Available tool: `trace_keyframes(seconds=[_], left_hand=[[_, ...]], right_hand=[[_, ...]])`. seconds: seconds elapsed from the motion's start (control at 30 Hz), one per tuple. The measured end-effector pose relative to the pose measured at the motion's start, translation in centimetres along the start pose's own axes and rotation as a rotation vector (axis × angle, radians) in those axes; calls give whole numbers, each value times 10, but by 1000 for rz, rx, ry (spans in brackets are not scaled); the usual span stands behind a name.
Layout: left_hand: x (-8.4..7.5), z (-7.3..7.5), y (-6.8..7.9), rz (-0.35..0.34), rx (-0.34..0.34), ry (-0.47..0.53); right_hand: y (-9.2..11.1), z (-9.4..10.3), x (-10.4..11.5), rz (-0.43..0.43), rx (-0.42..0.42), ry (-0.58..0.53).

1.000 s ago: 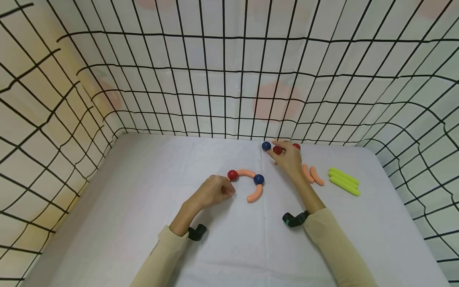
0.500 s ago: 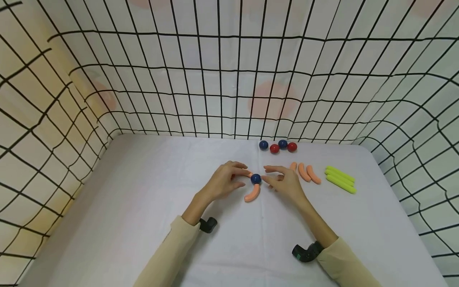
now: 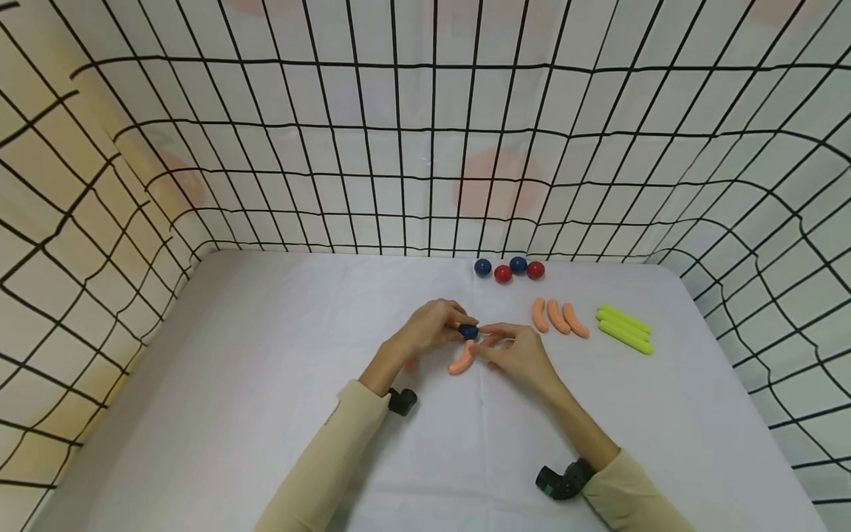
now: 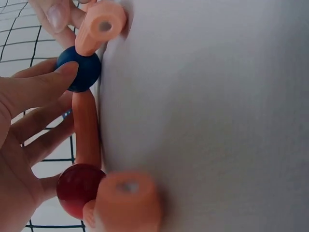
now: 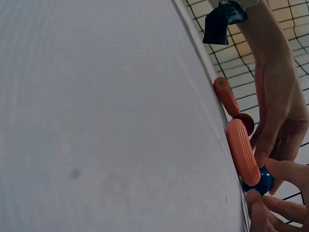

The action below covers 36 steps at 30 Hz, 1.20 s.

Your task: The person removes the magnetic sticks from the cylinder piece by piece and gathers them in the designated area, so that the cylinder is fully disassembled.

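Observation:
A chain of curved orange sausage-shaped pieces and balls lies on the white cloth. My left hand pinches its blue ball between thumb and fingers. From the right, my right hand meets the same ball, its thumb and index finger closed at it in the right wrist view. One orange piece sticks out from the ball toward me. A second orange piece joins the blue ball to a red ball, which my left hand hides in the head view. Past the red ball, another orange piece shows below the left hand.
Blue and red balls stand in a row at the back edge. To the right lie loose orange pieces and bright green sticks. A black wire grid walls the table at the back and sides.
My right hand has come from the row of balls at the back down to the chain's blue ball. The left hand has moved from beside the red ball onto the blue one.

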<state>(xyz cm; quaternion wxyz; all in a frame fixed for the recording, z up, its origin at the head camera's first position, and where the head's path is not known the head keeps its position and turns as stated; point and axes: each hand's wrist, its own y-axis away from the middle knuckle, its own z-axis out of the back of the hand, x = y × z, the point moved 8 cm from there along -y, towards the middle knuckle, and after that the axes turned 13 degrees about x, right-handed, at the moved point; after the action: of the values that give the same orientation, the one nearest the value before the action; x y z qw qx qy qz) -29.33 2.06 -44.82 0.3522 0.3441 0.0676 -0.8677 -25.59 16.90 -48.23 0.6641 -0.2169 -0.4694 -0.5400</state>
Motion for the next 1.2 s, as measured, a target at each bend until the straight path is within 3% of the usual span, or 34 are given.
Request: trace_keyframes(seconds=[0.37, 0.53, 0.93, 1.2], left_hand=[[-3, 4, 18, 143, -26, -93], [-2, 3, 28, 183, -25, -77], [-2, -3, 36, 142, -33, -43], [1, -3, 40, 128, -86, -21]], right_hand=[[0, -2, 11, 30, -40, 135], [0, -2, 12, 36, -27, 152], [2, -15, 22, 170, 40, 148], [3, -15, 20, 103, 14, 169]])
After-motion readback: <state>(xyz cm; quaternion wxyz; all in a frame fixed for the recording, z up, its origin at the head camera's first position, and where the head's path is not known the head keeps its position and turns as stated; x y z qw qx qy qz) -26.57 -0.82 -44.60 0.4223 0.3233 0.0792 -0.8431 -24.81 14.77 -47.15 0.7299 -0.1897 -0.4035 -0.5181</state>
